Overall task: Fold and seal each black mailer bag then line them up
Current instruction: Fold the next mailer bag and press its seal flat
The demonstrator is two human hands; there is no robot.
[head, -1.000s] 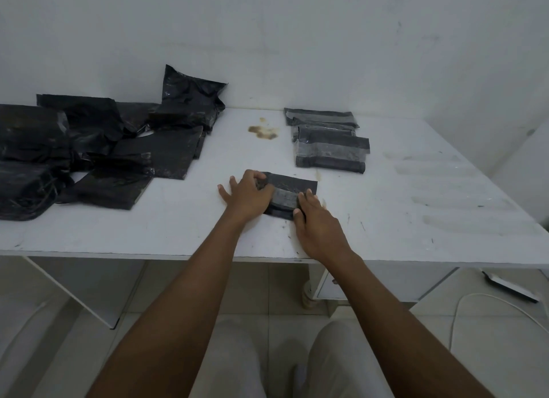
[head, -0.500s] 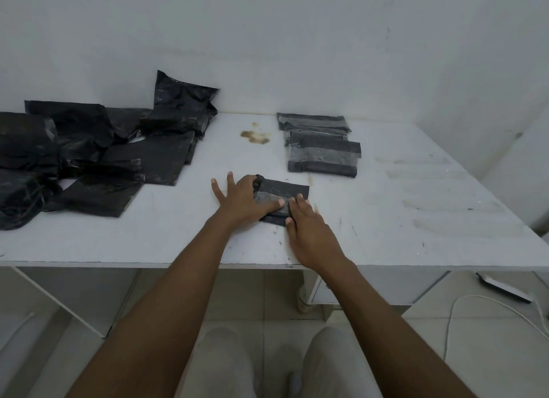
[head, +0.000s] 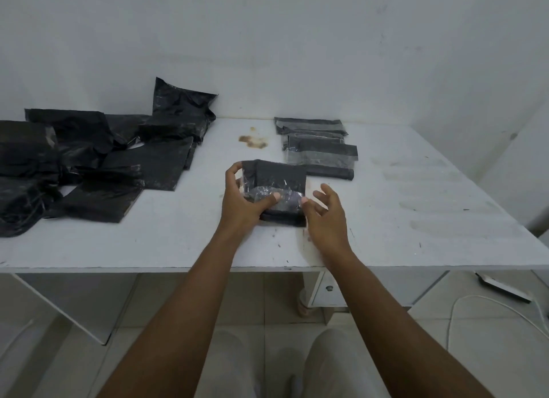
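You are in a bare back-room packing spot. Your white table [head: 416, 219], scuffed and stained, stands in a corner of plain white walls [head: 297, 41]. A heap of loose black mailer bags [head: 89, 160] lies at your left, with folded ones [head: 318, 148] lined up further back. Below are a tiled floor [head: 475, 353], a white cable [head: 475, 301] and a power strip [head: 502, 286].

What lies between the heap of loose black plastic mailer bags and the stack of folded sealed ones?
Head view: a brown stain on the white tabletop, and nearer, the folded black bag gripped by the left hand.
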